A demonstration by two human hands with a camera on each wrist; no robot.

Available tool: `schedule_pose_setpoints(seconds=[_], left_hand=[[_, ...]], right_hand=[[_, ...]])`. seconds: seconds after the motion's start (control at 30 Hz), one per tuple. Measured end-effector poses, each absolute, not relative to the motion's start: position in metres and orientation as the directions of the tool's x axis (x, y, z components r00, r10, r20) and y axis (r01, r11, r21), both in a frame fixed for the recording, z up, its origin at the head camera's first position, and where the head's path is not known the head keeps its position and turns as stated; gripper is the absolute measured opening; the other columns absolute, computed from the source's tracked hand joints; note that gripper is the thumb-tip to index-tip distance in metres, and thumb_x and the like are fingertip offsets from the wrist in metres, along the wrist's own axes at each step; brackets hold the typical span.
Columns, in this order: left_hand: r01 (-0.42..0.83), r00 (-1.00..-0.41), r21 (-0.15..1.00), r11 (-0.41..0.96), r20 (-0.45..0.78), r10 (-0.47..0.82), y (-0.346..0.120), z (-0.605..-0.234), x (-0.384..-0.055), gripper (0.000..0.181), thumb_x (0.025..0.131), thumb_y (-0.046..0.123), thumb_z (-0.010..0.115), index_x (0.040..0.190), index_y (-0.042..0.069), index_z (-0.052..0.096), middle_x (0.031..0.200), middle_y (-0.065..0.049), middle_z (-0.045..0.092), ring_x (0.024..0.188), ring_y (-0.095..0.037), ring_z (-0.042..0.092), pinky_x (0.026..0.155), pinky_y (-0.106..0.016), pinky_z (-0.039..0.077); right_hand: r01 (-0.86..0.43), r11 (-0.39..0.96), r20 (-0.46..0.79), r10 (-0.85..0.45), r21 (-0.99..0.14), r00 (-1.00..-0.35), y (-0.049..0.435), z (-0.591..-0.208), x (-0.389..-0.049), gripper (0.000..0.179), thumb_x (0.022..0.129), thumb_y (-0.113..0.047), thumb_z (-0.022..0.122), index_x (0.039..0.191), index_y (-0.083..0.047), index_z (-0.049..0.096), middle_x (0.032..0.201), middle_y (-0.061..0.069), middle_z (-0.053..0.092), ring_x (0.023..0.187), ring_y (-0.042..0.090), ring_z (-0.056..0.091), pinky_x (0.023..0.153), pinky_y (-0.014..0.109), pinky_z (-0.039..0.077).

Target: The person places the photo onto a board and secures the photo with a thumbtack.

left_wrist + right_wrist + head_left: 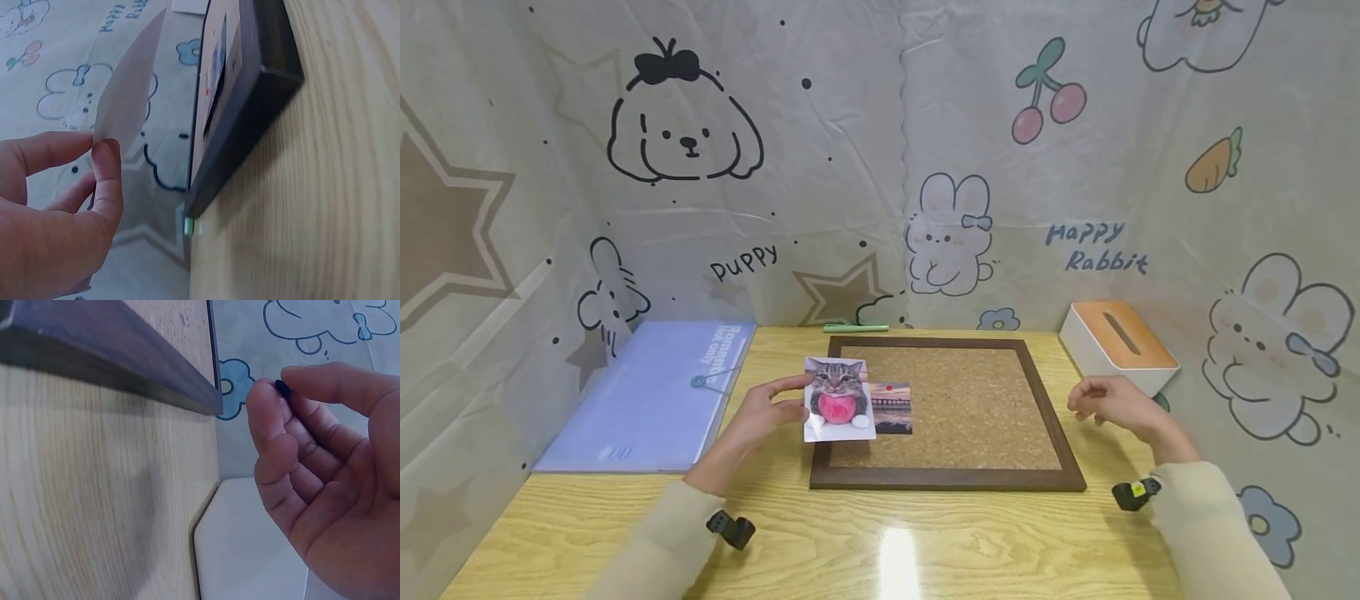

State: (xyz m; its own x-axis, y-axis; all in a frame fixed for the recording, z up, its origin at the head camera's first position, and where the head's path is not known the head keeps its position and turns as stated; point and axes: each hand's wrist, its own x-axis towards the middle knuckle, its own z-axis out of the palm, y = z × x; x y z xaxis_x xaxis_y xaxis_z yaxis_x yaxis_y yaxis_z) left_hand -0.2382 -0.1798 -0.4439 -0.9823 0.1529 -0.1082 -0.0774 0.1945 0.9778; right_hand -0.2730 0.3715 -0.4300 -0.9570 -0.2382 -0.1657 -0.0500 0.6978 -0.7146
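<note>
My left hand [767, 407] pinches a photo [835, 421] of a cat with a pink round thing by its left edge, between thumb and fingers. The photo is held up over the left side of a framed cork board [981, 408]; its white back [130, 94] shows in the left wrist view. Partly hidden behind it, a sunset photo [892, 410] is fixed to the cork with a red thumbtack [889, 387]. Right of the board, my right hand [1108, 400] pinches a small dark blue thumbtack [283, 388] between thumb and index fingertip.
On the left of the wooden table [880, 521] lies a blue-violet document folder [647, 400] with a string tie. A green pen [856, 328] lies behind the board. A white tissue box [1116, 342] with a wooden lid stands at the back right, close behind my right hand.
</note>
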Motion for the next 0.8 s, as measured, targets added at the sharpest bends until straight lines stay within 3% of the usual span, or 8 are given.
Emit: schedule_pose_setpoints(seconds=[0.3,0.57,0.8], left_hand=[[-0.082,-0.981,0.972,0.221,-0.118,0.157,-0.133,-0.448,-0.257,0.055,0.088,-0.002,0.066,0.141,0.008,0.056,0.155,-0.019,0.043,0.134,-0.038,0.053,0.113,-0.051,0.042],[-0.120,-0.967,0.976,0.180,-0.156,0.201,-0.096,-0.450,-0.267,0.055,0.087,-0.007,0.066,0.139,0.009,0.059,0.150,-0.018,0.049,0.130,-0.035,0.058,0.106,-0.047,0.050],[-0.134,-0.955,0.978,0.162,-0.171,0.244,-0.070,-0.455,-0.274,0.054,0.086,-0.006,0.067,0.137,0.010,0.061,0.135,-0.020,0.060,0.102,-0.019,0.069,0.089,-0.039,0.060]], right_hand=[[-0.042,0.666,-0.160,-0.239,-0.745,-0.958,0.359,-0.429,-0.278,0.024,0.101,-0.020,0.057,0.110,0.003,0.058,0.102,0.022,0.067,0.083,0.022,0.067,0.069,0.036,0.055],[-0.065,0.639,-0.107,-0.227,-0.766,-0.968,0.346,-0.425,-0.283,0.036,0.101,-0.025,0.059,0.114,0.008,0.063,0.092,0.018,0.069,0.078,0.017,0.066,0.072,0.037,0.060],[-0.047,0.590,-0.103,-0.218,-0.806,-0.970,0.326,-0.417,-0.288,0.039,0.099,-0.023,0.062,0.119,0.010,0.063,0.101,0.020,0.073,0.085,0.022,0.073,0.079,0.034,0.062]])
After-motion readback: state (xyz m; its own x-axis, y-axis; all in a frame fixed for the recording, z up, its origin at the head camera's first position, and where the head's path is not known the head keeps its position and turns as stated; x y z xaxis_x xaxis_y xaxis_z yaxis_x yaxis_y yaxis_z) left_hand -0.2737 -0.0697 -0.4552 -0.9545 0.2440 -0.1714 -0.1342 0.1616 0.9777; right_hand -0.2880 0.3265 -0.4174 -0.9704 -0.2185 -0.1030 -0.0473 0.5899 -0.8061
